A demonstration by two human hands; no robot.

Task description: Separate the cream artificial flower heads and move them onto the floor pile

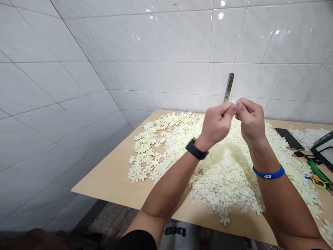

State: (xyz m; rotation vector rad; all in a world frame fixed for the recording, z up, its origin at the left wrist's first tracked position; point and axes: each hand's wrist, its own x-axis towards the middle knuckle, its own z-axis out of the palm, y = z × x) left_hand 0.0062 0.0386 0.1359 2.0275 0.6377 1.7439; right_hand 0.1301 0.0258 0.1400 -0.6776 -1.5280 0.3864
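Note:
My left hand (217, 123) and my right hand (251, 119) are raised together above the table, thumbs and fingertips pinched and meeting. A bit of a small white piece (233, 102) shows between the fingertips; the fingers cover most of it, so its kind is unclear. Below both hands lies a big heap of white artificial flowers (226, 180) with pale yellow centres. More of these flowers (145, 149) spread loosely to the left. A black watch is on my left wrist and a blue band on my right.
The light wooden table (111, 177) stands against tiled walls (156, 41). On its right are a black phone (288, 138), a pile of small white pieces (309, 135), a dark box (324, 146) and green-handled tools (318, 172). A metal bar (229, 86) rises at the wall.

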